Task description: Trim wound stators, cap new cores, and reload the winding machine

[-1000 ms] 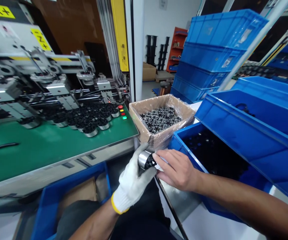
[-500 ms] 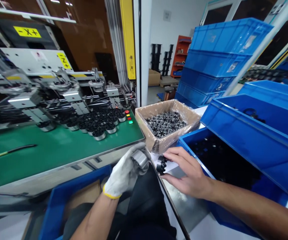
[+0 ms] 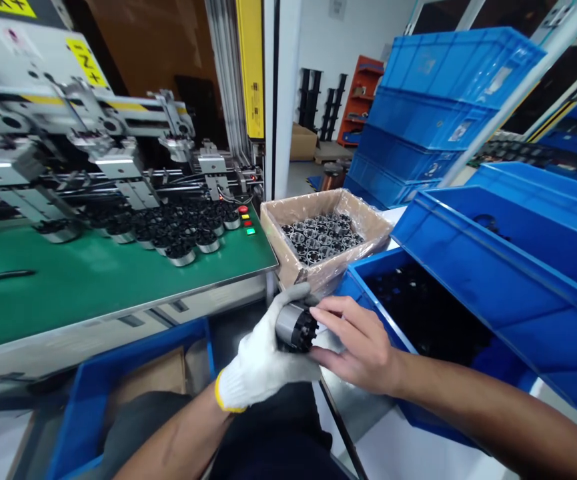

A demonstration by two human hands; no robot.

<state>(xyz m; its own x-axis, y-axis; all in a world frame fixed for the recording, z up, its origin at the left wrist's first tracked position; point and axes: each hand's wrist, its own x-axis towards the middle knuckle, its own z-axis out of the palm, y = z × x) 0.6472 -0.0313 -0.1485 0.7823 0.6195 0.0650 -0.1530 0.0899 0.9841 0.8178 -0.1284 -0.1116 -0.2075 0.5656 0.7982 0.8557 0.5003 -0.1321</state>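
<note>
My left hand [image 3: 268, 357], in a white knitted glove with a yellow cuff, is wrapped round a silvery metal ring that looks like a motor stator core [image 3: 287, 325]. A black toothed plastic piece [image 3: 305, 330] sits against the core's right end; whether it is fully seated I cannot tell. My bare right hand [image 3: 361, 343] pinches that plastic piece between thumb and fingers. Just beyond my hands stands a plastic-lined cardboard box [image 3: 298, 270] holding many similar metal cores [image 3: 318, 240].
On the green worktop [image 3: 88, 287] at left stand several cores with black tops [image 3: 181, 252], before a machine [image 3: 123, 167]. At right, a blue bin [image 3: 375, 313] holds dark parts below another tilted blue bin [image 3: 488, 267]. Blue crates [image 3: 433, 113] are stacked behind.
My hands have come together: the black plastic piece, apart from the metal core before, now meets its end. The view has shifted slightly, moving the machine leftward in the picture.
</note>
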